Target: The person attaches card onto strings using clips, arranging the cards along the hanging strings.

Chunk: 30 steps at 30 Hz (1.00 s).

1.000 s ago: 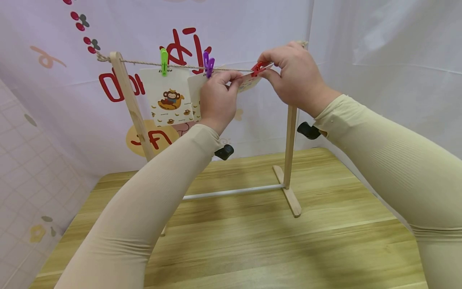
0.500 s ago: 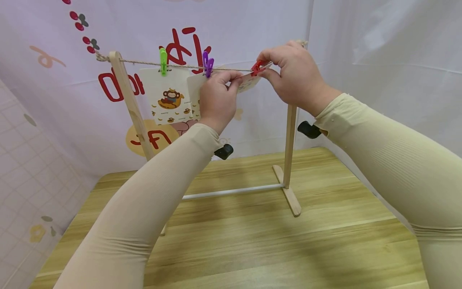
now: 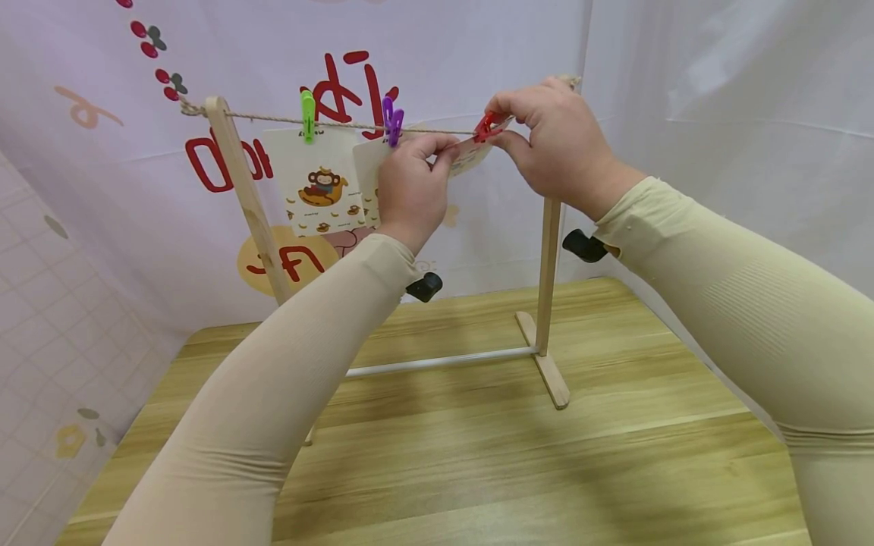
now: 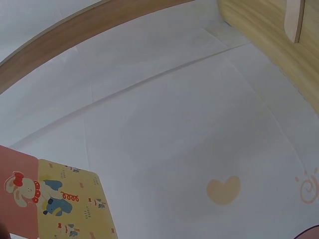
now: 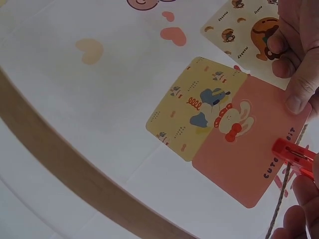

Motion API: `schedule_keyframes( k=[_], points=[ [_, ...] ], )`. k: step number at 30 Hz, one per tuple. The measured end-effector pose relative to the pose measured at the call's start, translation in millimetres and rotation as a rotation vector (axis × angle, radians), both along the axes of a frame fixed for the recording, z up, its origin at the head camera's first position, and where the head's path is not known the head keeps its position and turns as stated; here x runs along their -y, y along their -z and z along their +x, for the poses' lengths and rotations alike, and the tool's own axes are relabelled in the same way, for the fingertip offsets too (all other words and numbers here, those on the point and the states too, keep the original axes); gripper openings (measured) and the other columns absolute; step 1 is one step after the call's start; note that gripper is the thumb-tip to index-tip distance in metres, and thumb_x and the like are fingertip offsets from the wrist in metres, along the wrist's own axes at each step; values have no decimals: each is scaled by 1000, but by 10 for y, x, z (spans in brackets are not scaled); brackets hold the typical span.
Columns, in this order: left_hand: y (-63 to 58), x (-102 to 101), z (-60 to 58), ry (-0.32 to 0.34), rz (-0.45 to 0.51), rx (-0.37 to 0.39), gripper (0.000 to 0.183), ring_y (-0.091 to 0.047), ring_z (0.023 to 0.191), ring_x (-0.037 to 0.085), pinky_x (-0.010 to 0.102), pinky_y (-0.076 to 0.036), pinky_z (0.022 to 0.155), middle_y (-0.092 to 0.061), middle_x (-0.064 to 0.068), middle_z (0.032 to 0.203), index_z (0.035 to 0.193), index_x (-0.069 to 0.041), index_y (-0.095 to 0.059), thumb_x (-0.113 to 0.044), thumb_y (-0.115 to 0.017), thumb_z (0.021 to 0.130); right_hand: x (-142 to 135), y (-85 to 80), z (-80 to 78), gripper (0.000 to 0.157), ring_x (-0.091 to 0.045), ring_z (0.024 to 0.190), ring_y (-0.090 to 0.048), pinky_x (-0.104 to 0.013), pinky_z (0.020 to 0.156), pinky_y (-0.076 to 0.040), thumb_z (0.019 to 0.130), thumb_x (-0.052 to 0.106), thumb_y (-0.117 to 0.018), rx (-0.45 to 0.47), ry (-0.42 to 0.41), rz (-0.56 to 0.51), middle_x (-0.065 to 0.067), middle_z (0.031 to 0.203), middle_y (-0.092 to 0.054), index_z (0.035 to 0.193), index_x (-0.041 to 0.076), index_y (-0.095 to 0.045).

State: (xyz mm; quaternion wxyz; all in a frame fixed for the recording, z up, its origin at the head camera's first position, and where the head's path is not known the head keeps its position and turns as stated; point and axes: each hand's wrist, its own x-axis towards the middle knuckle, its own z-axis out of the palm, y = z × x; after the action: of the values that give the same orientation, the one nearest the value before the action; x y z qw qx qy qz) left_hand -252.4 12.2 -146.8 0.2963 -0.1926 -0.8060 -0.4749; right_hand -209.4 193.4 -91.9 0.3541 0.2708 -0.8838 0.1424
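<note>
My right hand [image 3: 563, 140] pinches a red clothespin [image 3: 488, 127] at the twine [image 3: 273, 118]. In the right wrist view the clothespin's tip overlaps the printed edge of a pink and yellow card [image 5: 224, 134] with a rabbit picture, right by the twine. My left hand [image 3: 416, 186] pinches that card near its upper corner, thumb on the front. The card's lower part shows in the left wrist view. Left of it, a green clothespin [image 3: 309, 117] holds a monkey card [image 3: 317, 182] and a purple clothespin [image 3: 393, 121] a second card [image 3: 367, 167], partly hidden behind my left hand.
The twine runs between two wooden posts, the left post [image 3: 239, 167] and the right post [image 3: 549, 280], joined low down by a white rod [image 3: 444, 362]. This stand rests on a wood-grain table [image 3: 519, 470]. A white printed cloth [image 3: 478, 45] hangs behind.
Both hands keep their hold in nearly the same place. The red clothespin and the rabbit card have shifted only very slightly.
</note>
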Motion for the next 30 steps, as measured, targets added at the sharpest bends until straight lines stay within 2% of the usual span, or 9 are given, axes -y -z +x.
schedule_keyframes(
  k=[14, 20, 30],
  points=[
    [-7, -5, -13, -11, -10, -3, 24, -60, 99, 10, 21, -52, 80, -76, -2, 118, 119, -16, -80, -30, -67, 104, -9, 12, -29, 20, -34, 109, -56, -45, 95, -43, 104, 18, -68, 24, -1, -1, -11, 121, -77, 120, 6, -71],
    [-8, 3, -24, -10, -4, -12, 25, -61, 101, 10, 20, -52, 84, -75, -3, 119, 122, -16, -78, -29, -67, 104, -11, 4, -39, 23, -34, 112, -57, -45, 97, -42, 104, 16, -67, 32, 0, -1, -11, 126, -75, 124, 6, -70],
    [-13, 7, -26, 0, 6, -24, 30, -62, 98, 10, 19, -53, 82, -73, -2, 128, 130, -14, -74, -29, -65, 106, -7, -21, -79, 31, -33, 114, -61, -45, 102, -44, 105, 17, -65, -1, -16, -25, -12, 128, -75, 133, 4, -68]
  ],
)
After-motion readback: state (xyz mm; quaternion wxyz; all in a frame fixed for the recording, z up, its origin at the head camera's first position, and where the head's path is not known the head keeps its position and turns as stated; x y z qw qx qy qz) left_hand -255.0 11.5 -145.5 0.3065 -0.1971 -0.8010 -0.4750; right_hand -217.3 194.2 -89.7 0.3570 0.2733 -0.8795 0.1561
